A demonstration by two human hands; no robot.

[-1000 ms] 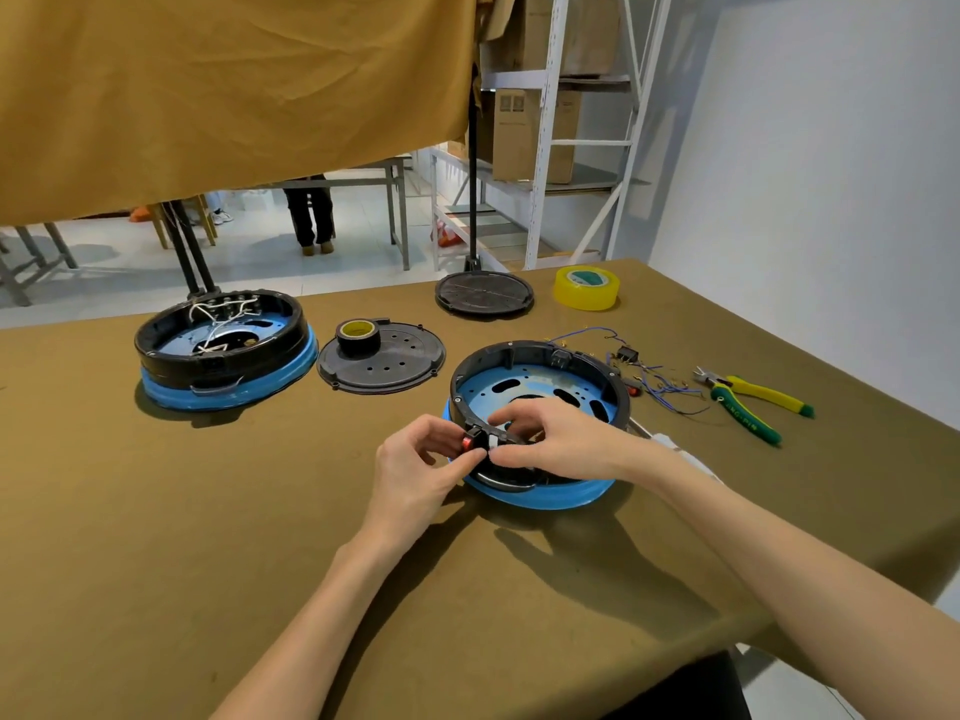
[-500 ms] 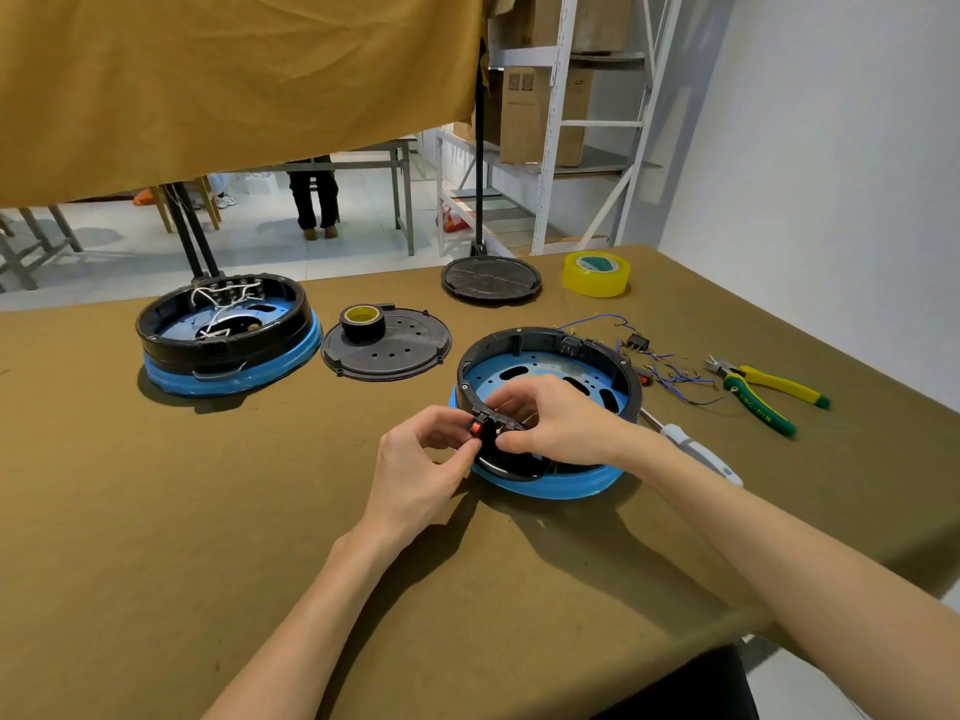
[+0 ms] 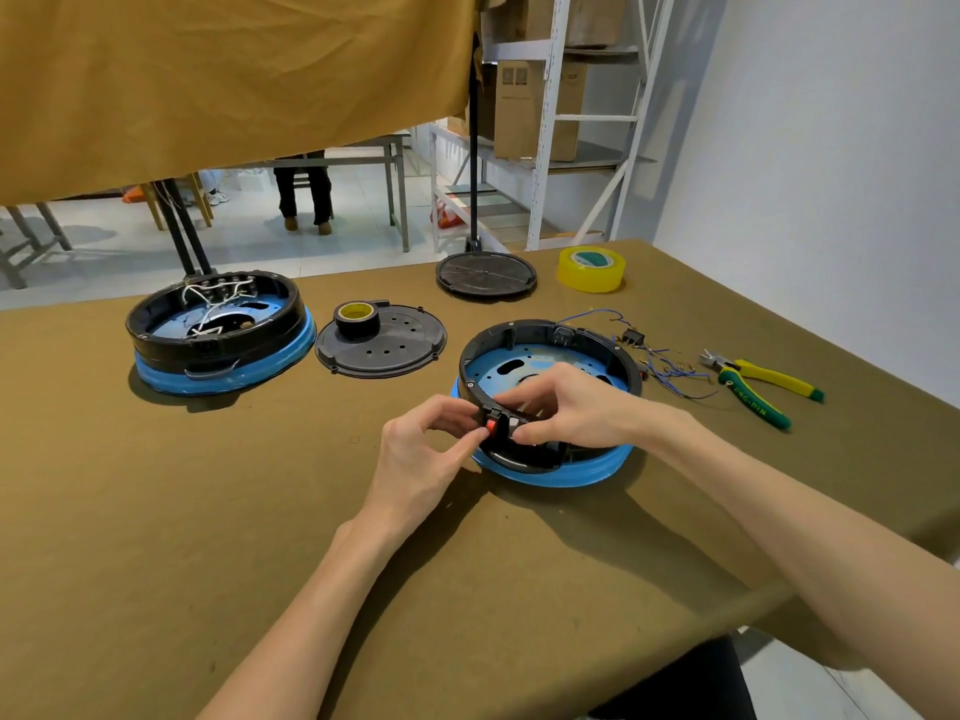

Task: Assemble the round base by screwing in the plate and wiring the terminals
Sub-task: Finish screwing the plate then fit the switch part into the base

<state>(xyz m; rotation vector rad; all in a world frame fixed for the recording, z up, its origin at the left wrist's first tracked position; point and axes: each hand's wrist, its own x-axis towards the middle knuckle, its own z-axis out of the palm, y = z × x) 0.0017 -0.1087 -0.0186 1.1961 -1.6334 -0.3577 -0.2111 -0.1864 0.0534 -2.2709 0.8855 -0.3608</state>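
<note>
Change: both hands keep their place at the near rim, hardly shifted.
Left hand (image 3: 423,449): thumb and forefinger pinch the red switch (image 3: 491,424).
Right hand (image 3: 574,407): fingers curled, pinching the same switch block from inside.
Round base (image 3: 545,402): centre right of frame, flat on the table (image 3: 208,511).
Plate (image 3: 381,343): upper centre, apart.

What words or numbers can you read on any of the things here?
None can be read for sure.
Green pliers: dark letters on the near handle, too blurred to read.
Cardboard boxes on the shelf: small printed marks, too small to read.
Black tape roll: yellow core with faint print, unreadable.
Yellow tape roll: no text visible.
</note>
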